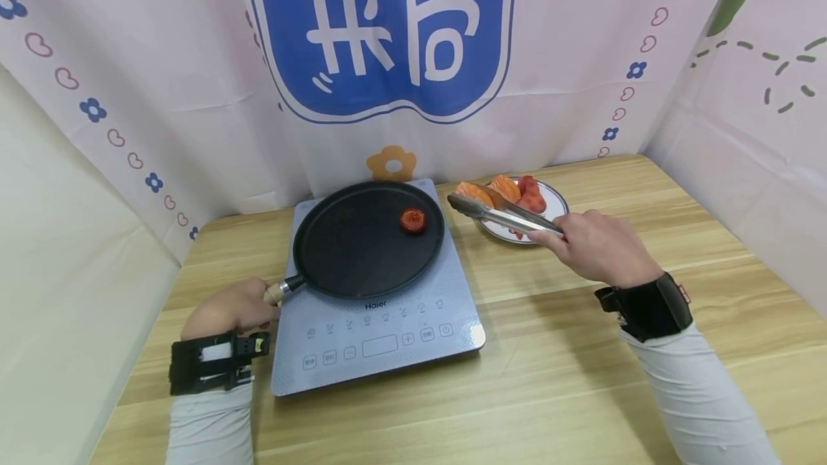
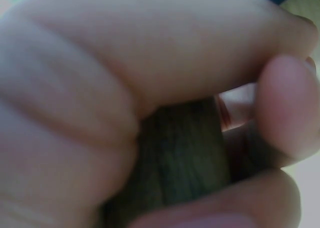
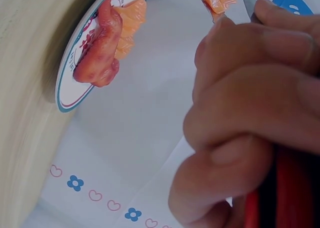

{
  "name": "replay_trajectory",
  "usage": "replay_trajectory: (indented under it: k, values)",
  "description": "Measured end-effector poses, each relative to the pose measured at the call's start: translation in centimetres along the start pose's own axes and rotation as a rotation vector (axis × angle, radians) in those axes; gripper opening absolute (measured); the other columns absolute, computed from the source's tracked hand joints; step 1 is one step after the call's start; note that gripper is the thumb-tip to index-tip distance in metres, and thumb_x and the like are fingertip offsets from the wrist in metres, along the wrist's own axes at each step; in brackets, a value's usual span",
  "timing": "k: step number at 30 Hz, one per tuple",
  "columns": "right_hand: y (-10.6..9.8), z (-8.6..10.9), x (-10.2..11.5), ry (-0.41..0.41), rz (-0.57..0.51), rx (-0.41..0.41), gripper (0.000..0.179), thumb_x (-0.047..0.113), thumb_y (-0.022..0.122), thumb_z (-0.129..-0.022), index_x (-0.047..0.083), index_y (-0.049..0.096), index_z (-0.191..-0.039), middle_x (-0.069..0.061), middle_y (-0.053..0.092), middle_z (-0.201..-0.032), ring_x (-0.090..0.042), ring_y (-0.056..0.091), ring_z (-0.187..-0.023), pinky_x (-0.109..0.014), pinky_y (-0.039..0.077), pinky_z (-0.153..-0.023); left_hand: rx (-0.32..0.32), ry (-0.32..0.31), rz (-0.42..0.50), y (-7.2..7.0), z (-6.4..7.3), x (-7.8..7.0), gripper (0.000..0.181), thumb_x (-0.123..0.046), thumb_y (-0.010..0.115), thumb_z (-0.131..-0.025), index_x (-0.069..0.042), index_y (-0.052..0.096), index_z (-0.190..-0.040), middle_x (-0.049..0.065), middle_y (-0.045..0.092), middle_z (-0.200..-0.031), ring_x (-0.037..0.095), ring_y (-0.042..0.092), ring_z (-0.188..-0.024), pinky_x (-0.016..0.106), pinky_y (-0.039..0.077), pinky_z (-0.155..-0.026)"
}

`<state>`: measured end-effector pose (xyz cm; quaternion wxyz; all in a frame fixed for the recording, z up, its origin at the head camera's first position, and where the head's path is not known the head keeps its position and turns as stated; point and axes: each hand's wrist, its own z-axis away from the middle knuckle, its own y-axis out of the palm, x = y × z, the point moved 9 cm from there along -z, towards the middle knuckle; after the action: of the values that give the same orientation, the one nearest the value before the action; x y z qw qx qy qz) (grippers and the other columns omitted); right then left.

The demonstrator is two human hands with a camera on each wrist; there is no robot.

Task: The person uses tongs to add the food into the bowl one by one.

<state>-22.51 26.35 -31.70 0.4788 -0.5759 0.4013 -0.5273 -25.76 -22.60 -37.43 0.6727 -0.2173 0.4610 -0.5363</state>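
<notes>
My left hand (image 1: 229, 307) grips the wooden handle (image 1: 274, 293) of a flat black frying pan (image 1: 355, 242). Fingers curl round that handle in the left wrist view. One round red piece of food (image 1: 413, 221) lies in the pan, toward its right side. With my right hand (image 1: 601, 246) I hold metal tongs (image 1: 517, 219), their tips pinching an orange salmon piece (image 1: 474, 194) above the plate's left edge. On the white plate (image 1: 557, 196) lie another salmon piece (image 1: 505, 187) and a reddish chicken wing (image 1: 532, 196), clearer in the right wrist view.
Under the pan is a pale Haier induction cooker (image 1: 381, 343) with touch controls along its front. The wooden table (image 1: 536, 379) ends at a printed cloth backdrop (image 1: 194, 106) behind. A plain pale wall (image 1: 64, 250) borders the left side.
</notes>
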Motion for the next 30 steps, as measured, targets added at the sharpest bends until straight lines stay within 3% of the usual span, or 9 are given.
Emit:
replay_trajectory:
  k: [13, 17, 30]
  values:
    - [-0.1, 0.4, 0.6, -0.014, 0.016, -0.023, 0.053, 0.063, 0.053, -0.103, 0.014, 0.063, -0.086, 0.0, 0.045, -0.067, -0.019, 0.05, -0.062, -0.032, 0.035, -0.053, -0.002, -0.021, 0.004, -0.1, -0.1, 0.1, 0.011, -0.01, 0.06, -0.091, -0.006, 0.059, -0.081, 0.002, 0.055, -0.068, 0.014, 0.049, -0.057, 0.026, 0.043, -0.053]
    - [-0.3, 0.7, 1.0, -0.02, 0.022, -0.023, 0.055, 0.064, 0.051, -0.104, 0.016, 0.058, -0.078, 0.001, 0.044, -0.066, -0.018, 0.049, -0.061, -0.031, 0.034, -0.053, 0.001, -0.018, 0.002, 0.0, -0.1, 0.1, 0.011, -0.01, 0.06, -0.091, -0.006, 0.06, -0.082, 0.002, 0.055, -0.068, 0.013, 0.049, -0.056, 0.026, 0.042, -0.052]
    - [-0.9, 1.0, 2.5, -0.046, 0.048, -0.036, 0.05, 0.056, 0.055, -0.104, 0.017, 0.053, -0.072, 0.001, 0.045, -0.065, -0.018, 0.05, -0.062, -0.031, 0.034, -0.054, -0.002, -0.03, 0.007, 0.0, -0.1, 0.3, 0.013, -0.01, 0.06, -0.092, -0.007, 0.058, -0.079, 0.001, 0.054, -0.067, 0.014, 0.049, -0.056, 0.026, 0.043, -0.053]
